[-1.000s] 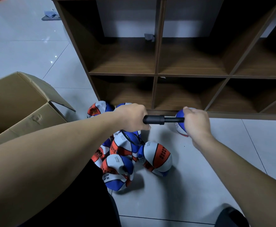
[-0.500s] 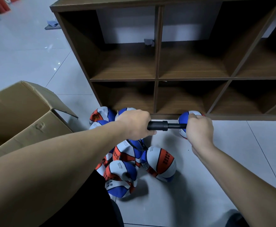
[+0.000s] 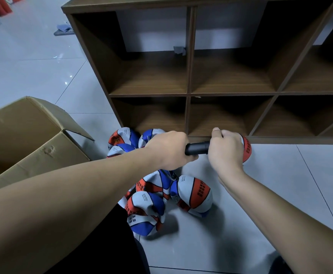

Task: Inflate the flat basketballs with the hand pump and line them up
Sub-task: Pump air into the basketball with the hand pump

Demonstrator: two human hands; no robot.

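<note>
Hands are meeting over the floor in front of the shelf: the left hand [image 3: 168,150] is wrapping closed around the near end of the black pump [image 3: 198,148], and the right hand [image 3: 226,149] is curling shut around the pump's far end while also pressing against the ball being filled [image 3: 247,149], which is peeking out orange and white just right of the knuckles. Only a short stretch of pump is showing between the fists, so the stroke is looking nearly closed. From here the likely trouble is the needle, hidden under the right hand, bending or popping out if the two fists are pushing off-line, and the ball is free to roll since it is barely steadied. Nearer, the pile of limp balls [image 3: 161,196] is lying on the tile floor [image 3: 280,184], waiting. Left of them an open cardboard box [image 3: 29,143] is standing, and the wooden shelf [image 3: 188,93] is rising beyond.
</note>
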